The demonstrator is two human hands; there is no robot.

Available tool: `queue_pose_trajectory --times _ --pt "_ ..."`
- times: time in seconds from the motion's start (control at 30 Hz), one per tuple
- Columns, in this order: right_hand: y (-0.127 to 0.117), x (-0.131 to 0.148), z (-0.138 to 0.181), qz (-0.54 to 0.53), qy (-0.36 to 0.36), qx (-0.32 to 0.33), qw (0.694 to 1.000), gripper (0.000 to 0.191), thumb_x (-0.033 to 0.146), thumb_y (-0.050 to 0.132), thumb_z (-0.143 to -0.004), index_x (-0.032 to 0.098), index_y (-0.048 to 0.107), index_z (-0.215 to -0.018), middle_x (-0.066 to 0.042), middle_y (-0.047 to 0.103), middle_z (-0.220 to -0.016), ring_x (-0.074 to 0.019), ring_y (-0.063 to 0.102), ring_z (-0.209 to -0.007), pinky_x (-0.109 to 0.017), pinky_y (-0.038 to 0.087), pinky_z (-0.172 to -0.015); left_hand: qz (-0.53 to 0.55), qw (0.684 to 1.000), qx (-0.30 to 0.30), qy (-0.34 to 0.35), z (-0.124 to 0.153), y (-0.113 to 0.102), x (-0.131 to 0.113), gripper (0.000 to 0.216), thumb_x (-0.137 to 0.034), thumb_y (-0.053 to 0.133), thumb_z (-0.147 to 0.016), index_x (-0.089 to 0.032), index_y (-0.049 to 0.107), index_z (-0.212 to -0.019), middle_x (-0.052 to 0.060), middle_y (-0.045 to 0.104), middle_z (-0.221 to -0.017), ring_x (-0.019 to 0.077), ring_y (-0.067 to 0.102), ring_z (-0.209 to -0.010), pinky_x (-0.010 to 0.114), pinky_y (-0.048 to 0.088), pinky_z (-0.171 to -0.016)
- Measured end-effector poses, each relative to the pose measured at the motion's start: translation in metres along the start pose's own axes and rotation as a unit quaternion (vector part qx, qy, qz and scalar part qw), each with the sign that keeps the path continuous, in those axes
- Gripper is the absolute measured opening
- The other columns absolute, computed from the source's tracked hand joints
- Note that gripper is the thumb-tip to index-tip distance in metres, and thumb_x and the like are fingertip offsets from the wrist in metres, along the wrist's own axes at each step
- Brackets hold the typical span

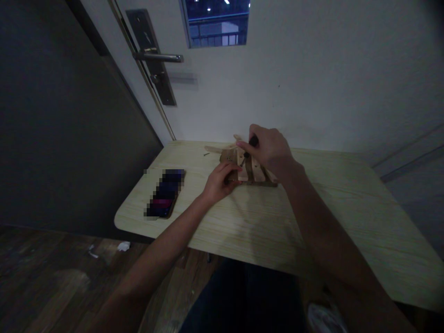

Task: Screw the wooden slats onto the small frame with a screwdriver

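Observation:
Light wooden bars [257, 172] with dark holes lie side by side across a brown base [265, 184], in a small xylophone-like shape on the table. My right hand [272, 145] is closed round the black handle of a screwdriver [253, 141]. The screwdriver slants down to the left, its tip at the bar beside my left fingers; whether it sits in a screw I cannot tell. My left hand [222, 180] grips the left end of the base, fingertips on top and thumb at the near edge. A loose screw [206, 154] and a thin wooden strip [213, 149] lie left of the base.
A phone [165, 192], its screen blurred out, lies on the left part of the pale wooden table [347, 208]. Behind the table stands a white door with a metal handle [159, 57] and a small window [218, 25]. White scraps [124, 246] lie on the floor.

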State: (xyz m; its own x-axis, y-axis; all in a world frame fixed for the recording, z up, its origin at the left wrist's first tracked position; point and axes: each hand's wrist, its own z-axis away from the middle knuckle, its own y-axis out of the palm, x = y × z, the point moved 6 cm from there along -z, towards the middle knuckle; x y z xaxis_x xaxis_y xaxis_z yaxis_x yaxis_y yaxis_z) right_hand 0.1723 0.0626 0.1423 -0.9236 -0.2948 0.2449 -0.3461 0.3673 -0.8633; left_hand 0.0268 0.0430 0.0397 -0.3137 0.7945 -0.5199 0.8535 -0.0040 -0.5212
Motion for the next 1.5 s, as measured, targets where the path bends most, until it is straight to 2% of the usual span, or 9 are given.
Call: queue_pose_trajectory --times 0.1,0.2,0.33,0.53,0.67,0.77,1.0,1.23,1.5 --pt "0.002 0.003 0.004 -0.007 -0.022 0.033 0.999 0.026 0.048 0.059 -0.091 0.022 0.063 -0.091 -0.006 0.071 -0.086 -0.0217 0.060 -0.076 -0.031 0.037 -0.065 0.001 1.000 0.003 -0.003 0.000 0.000 0.000 0.029 -0.028 0.073 -0.085 -0.019 0.064 -0.111 0.010 0.068 -0.111 0.0232 0.064 -0.107 0.039 0.053 -0.092" --pt "-0.001 0.007 0.007 -0.061 -0.054 0.054 0.995 0.019 0.031 0.059 -0.085 0.020 0.061 -0.101 -0.006 0.071 -0.092 -0.0199 0.060 -0.078 -0.030 0.039 -0.068 -0.002 1.000 0.005 -0.005 0.000 0.000 0.001 0.029 -0.028 0.074 -0.085 -0.020 0.064 -0.111 0.010 0.068 -0.111 0.0233 0.064 -0.108 0.038 0.053 -0.091" --pt "0.000 0.012 0.008 -0.125 -0.110 0.092 0.982 0.009 0.020 0.053 -0.081 0.020 0.060 -0.087 -0.004 0.069 -0.085 -0.0170 0.058 -0.075 -0.028 0.040 -0.071 -0.006 1.000 0.009 -0.004 0.000 0.000 0.001 0.029 -0.028 0.073 -0.085 -0.020 0.064 -0.111 0.010 0.068 -0.111 0.0230 0.064 -0.107 0.038 0.053 -0.091" --pt "0.002 0.000 -0.001 -0.046 -0.051 0.017 0.997 0.015 0.030 0.058 -0.088 0.018 0.066 -0.084 -0.007 0.071 -0.082 -0.0194 0.059 -0.074 -0.031 0.038 -0.071 0.001 1.000 0.007 -0.006 0.000 0.001 0.001 0.028 -0.027 0.072 -0.086 -0.018 0.064 -0.111 0.012 0.068 -0.112 0.0236 0.064 -0.108 0.040 0.053 -0.093" --pt "0.007 -0.003 -0.004 0.023 0.018 0.013 0.999 0.035 0.049 0.056 -0.093 0.020 0.069 -0.080 -0.010 0.072 -0.083 -0.0233 0.062 -0.077 -0.033 0.036 -0.066 -0.001 1.000 0.008 -0.005 0.000 0.001 0.002 0.029 -0.028 0.073 -0.085 -0.019 0.064 -0.111 0.012 0.068 -0.114 0.0240 0.064 -0.109 0.041 0.053 -0.094" --pt "0.008 0.002 -0.003 0.038 0.019 0.011 0.999 0.042 0.056 0.050 -0.096 0.021 0.070 -0.084 -0.011 0.073 -0.086 -0.0242 0.064 -0.079 -0.033 0.036 -0.065 -0.001 1.000 0.006 -0.011 0.000 0.001 0.002 0.029 -0.028 0.073 -0.085 -0.020 0.064 -0.111 0.011 0.067 -0.114 0.0237 0.064 -0.108 0.040 0.054 -0.092" --pt "0.017 0.001 -0.002 -0.048 -0.019 0.014 0.999 0.027 0.047 0.062 -0.091 0.021 0.065 -0.097 -0.006 0.072 -0.084 -0.0206 0.063 -0.074 -0.031 0.040 -0.066 -0.002 1.000 -0.006 0.005 0.001 -0.001 -0.001 0.030 -0.027 0.073 -0.085 -0.020 0.063 -0.112 0.010 0.067 -0.112 0.0233 0.064 -0.108 0.039 0.054 -0.091" --pt "0.014 0.001 -0.002 -0.039 -0.005 -0.007 0.999 0.025 0.046 0.059 -0.093 0.021 0.062 -0.094 -0.006 0.070 -0.079 -0.0220 0.062 -0.072 -0.031 0.039 -0.065 0.008 1.000 0.005 0.005 0.001 -0.003 -0.002 0.030 -0.030 0.072 -0.085 -0.019 0.063 -0.112 0.011 0.067 -0.111 0.0234 0.064 -0.106 0.039 0.054 -0.091" --pt "0.002 0.004 0.001 -0.113 0.003 -0.059 0.992 0.022 0.043 0.059 -0.093 0.021 0.059 -0.089 -0.004 0.069 -0.077 -0.0181 0.060 -0.065 -0.030 0.042 -0.063 -0.018 1.000 -0.003 0.006 0.007 -0.008 -0.005 0.048 -0.009 0.053 -0.074 -0.018 0.064 -0.120 0.011 0.064 -0.121 0.0252 0.059 -0.116 0.044 0.049 -0.103"
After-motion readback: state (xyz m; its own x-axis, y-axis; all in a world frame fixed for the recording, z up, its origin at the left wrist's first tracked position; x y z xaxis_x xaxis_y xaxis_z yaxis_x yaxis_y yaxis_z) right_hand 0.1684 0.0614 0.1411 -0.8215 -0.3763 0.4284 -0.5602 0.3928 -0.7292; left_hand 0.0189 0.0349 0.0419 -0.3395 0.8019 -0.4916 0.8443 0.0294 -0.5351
